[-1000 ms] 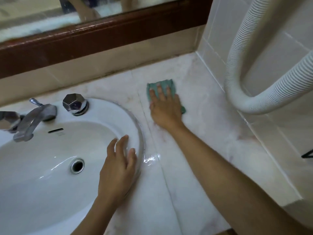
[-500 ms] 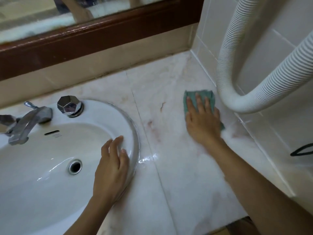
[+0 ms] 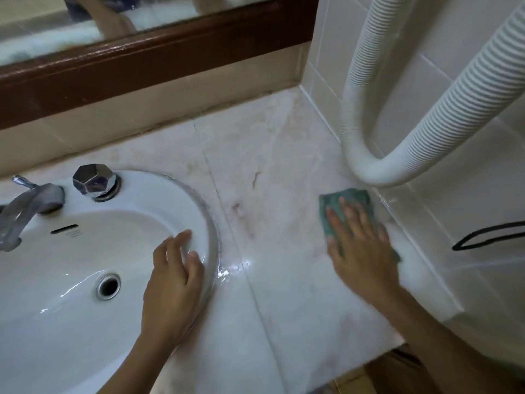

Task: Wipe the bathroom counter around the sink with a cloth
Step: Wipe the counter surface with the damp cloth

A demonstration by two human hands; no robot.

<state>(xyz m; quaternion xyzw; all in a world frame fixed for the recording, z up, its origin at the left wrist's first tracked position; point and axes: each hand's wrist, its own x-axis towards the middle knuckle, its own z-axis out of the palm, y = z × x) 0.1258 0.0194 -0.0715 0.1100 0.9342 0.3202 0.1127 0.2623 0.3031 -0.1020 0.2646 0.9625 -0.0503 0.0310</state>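
Observation:
A green cloth [image 3: 341, 199] lies flat on the pale marble counter [image 3: 270, 155], close to the tiled right wall. My right hand [image 3: 359, 245] presses down on it with fingers spread, covering most of it. My left hand [image 3: 176, 285] rests palm-down on the right rim of the white oval sink [image 3: 136, 194], holding nothing. Reddish streaks mark the counter between the sink and the cloth.
A white ribbed hose [image 3: 397, 155] loops down over the counter's right side, just above the cloth. A chrome tap [image 3: 25, 206] and faceted knob [image 3: 93, 180] stand at the sink's back. A brown-framed mirror [image 3: 142, 58] runs behind. A black cord [image 3: 488, 237] hangs at right.
My right hand has slid the cloth from beside the sink across the counter to the right wall, then slightly toward me. My left hand stays on the sink rim.

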